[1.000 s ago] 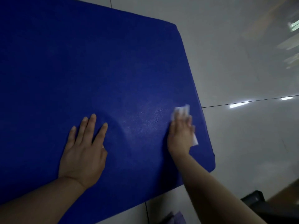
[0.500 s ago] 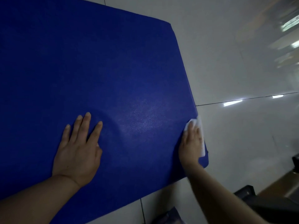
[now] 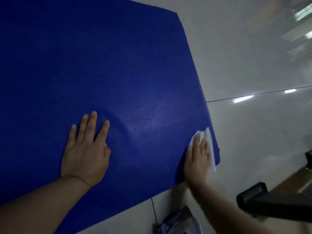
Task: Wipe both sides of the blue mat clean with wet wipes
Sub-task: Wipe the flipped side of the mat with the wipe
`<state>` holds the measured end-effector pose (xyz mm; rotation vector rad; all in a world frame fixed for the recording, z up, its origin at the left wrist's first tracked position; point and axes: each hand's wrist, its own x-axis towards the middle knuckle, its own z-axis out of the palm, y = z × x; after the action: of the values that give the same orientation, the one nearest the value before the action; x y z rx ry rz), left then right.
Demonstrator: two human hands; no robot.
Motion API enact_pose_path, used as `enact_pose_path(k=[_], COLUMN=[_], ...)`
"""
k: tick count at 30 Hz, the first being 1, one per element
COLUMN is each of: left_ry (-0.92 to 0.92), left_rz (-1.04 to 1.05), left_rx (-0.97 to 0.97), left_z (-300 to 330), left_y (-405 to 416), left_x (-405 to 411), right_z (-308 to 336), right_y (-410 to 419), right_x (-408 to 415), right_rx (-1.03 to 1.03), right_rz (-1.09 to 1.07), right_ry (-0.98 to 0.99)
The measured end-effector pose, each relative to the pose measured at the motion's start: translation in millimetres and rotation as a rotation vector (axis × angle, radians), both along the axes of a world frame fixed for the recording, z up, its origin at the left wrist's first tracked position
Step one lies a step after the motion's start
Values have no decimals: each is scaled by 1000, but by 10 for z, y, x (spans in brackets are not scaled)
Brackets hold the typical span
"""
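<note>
Since a second ago the right hand (image 3: 197, 157) has slid the wet wipe (image 3: 209, 146) from inside the blue mat (image 3: 101, 65) out toward its edge at about 3 o'clock, while the left hand (image 3: 85, 149) has stayed planted. In the head view, the mat lies flat on the tiled floor (image 3: 253, 65), filling the frame from 9 to 1 o'clock; its near right corner sits at about 4 o'clock. The right hand presses the wipe flat under straight fingers; the left rests open, fingers spread, dimpling the mat, which suggests soft, light, flexible foam. A damp sheen shows between the hands. To flip it, taking hold at that near corner looks easiest. A pack (image 3: 179, 222), probably wipes, lies at 6 o'clock.
</note>
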<state>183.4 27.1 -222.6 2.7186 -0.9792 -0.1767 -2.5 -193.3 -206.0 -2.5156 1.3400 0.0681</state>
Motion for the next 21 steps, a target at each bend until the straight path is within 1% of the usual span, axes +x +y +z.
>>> enact_pose_path(k=[2, 3, 5, 7, 8, 10, 13, 15, 18, 19, 21], left_ry=[5, 9, 10, 10, 5, 13, 49, 58, 51, 51, 54], left_rz=[3, 4, 3, -4, -7, -6, -3, 0, -2, -4, -7], left_rx=[3, 3, 2, 0, -5, -17, -21, -24, -15, -12, -1], left_z=[-1, -1, 7, 21, 27, 35, 59, 65, 74, 79, 93], left_y=[-2, -2, -4, -7, -9, -4, -1, 2, 7, 6, 6], left_x=[1, 4, 1, -2, 6, 19, 26, 29, 23, 26, 33], right_z=[1, -1, 8, 14, 14, 42, 106, 116, 129, 121, 120], right_y=[454, 551, 396, 8, -200, -463, -332, 55, 666, 687, 492], right_x=[-86, -104, -51, 43, 97, 194, 285, 290, 219, 219, 292], right_rx=[44, 60, 30, -51, -54, 7, 54, 118, 230, 243, 219], right_rz=[92, 96, 47, -70, -150, -320, -493, -508, -393, -382, -451], right_ry=[18, 39, 75, 100, 119, 151, 134, 104, 107, 114, 118])
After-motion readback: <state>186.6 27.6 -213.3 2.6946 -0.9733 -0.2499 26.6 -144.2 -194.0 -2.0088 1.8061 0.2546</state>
